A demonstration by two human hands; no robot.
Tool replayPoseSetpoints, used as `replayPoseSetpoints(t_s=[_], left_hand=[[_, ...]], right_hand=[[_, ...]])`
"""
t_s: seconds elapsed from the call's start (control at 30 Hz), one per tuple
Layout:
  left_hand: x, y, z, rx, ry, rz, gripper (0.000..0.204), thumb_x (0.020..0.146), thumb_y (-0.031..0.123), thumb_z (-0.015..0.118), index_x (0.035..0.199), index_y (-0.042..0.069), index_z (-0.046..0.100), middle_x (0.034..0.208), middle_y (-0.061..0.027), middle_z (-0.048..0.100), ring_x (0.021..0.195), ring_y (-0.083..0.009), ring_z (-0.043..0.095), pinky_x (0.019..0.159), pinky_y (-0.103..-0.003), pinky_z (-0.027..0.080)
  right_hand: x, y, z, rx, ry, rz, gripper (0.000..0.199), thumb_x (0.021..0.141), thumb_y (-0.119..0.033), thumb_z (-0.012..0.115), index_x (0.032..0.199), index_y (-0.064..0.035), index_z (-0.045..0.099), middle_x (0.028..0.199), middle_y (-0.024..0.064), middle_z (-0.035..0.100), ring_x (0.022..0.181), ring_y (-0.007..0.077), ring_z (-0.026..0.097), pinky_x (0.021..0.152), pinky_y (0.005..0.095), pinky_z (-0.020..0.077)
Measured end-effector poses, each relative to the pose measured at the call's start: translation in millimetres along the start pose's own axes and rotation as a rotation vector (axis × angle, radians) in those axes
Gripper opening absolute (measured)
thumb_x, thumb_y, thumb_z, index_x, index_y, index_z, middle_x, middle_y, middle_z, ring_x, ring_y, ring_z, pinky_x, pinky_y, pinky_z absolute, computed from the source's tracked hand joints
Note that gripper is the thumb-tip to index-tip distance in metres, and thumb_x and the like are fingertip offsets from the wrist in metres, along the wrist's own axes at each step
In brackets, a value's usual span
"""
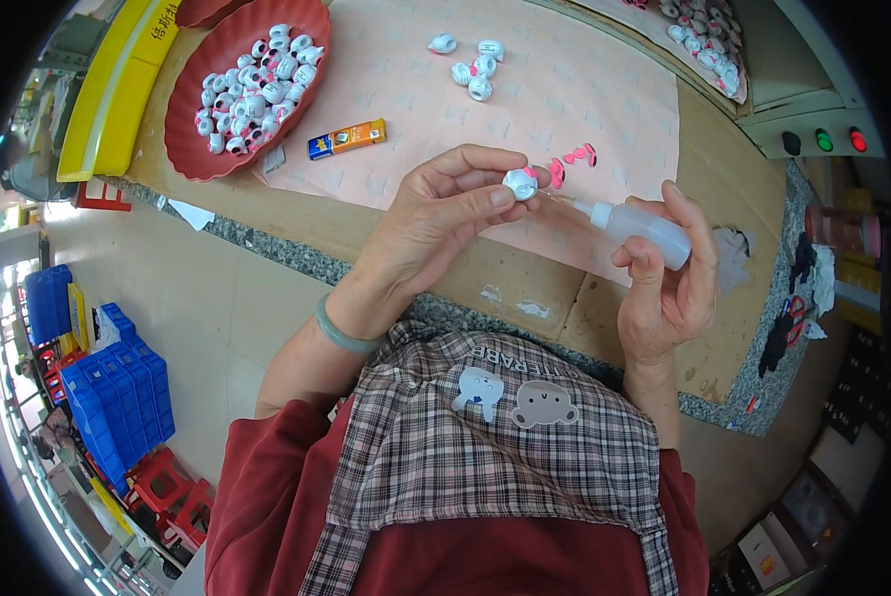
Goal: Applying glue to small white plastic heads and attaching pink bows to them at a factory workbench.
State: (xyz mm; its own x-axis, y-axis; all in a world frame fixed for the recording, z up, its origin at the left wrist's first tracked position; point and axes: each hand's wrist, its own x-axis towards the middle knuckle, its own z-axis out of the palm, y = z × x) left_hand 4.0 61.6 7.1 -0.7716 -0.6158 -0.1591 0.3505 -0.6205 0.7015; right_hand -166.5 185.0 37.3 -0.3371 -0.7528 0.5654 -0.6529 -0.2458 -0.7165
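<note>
Fingers [485, 159] of the left hand [428, 207] pinch a small rounded white piece [520, 185] with pink on it, held up over a pale pink paper sheet [406, 89]; just to its right, the fingers of the right hand [667, 310] grasp a translucent squeeze bottle [654, 234], thumb on the near side, its nozzle pointing left at the piece. Whether the fine tip touches it cannot be told. Around them, starting from the left, stacked blue crates [118, 402] stand on the floor, with red stools [162, 480] beside them. Next, a yellow bar [118, 84] lies along the far left of the speckled-edged surface [743, 415]. A red scalloped bowl [181, 124] near it holds a heap of white pieces [255, 102] marked with pink and dark parts. Right of the bowl lies a blue and orange box [347, 139]. A pale green bangle [335, 331] circles the left wrist, and a checked apron [505, 467] covers the person's front. Beyond the left hand, a few loose white pieces [480, 89] sit on the sheet. Small pink parts [557, 176] lie behind the bottle. At the far right, green and red lights [858, 139] glow on a panel.
</note>
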Motion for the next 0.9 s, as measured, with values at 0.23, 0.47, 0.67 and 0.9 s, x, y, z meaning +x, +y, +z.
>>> replayPoseSetpoints(t_s=[0.23,0.47,0.67,0.9], left_hand=[[0.6,-0.1,-1.1,0.000,0.002,0.001,0.028,0.086,0.003,0.058,0.114,0.000,0.055,0.113,-0.0203,0.059,0.098,-0.0204,0.061,0.088,-0.030,0.049],[1.0,-1.8,-1.7,-0.008,0.009,0.000,0.028,0.087,0.004,0.057,0.114,-0.001,0.055,0.112,-0.0202,0.059,0.098,-0.0196,0.061,0.087,-0.029,0.050],[1.1,-2.5,-0.8,-0.002,0.000,-0.034,0.028,0.088,0.006,0.056,0.115,-0.002,0.056,0.111,-0.0214,0.059,0.095,-0.0189,0.062,0.084,-0.026,0.051],[1.0,-3.2,0.4,-0.046,-0.015,-0.061,0.029,0.089,0.006,0.054,0.116,-0.003,0.055,0.112,-0.0233,0.059,0.093,-0.0185,0.062,0.083,-0.026,0.052]], right_hand=[[-0.8,0.6,1.0,0.004,0.001,-0.006,0.034,0.089,-0.006,0.054,0.121,0.0053,0.047,0.094,0.0177,0.062,0.060,0.0092,0.052,0.056,0.0191,0.0435],[0.3,-1.1,1.3,-0.013,-0.026,-0.020,0.034,0.089,-0.006,0.055,0.121,0.0058,0.048,0.094,0.0180,0.062,0.061,0.0094,0.052,0.056,0.0191,0.0437],[0.2,-5.5,4.8,0.075,0.024,0.111,0.040,0.079,-0.012,0.069,0.112,0.0050,0.053,0.097,0.0156,0.063,0.078,0.0221,0.065,0.064,0.0271,0.0503],[-1.4,-1.3,3.4,0.043,0.033,0.043,0.038,0.083,-0.009,0.064,0.115,0.0056,0.051,0.096,0.0172,0.063,0.072,0.0184,0.061,0.061,0.0247,0.0484]])
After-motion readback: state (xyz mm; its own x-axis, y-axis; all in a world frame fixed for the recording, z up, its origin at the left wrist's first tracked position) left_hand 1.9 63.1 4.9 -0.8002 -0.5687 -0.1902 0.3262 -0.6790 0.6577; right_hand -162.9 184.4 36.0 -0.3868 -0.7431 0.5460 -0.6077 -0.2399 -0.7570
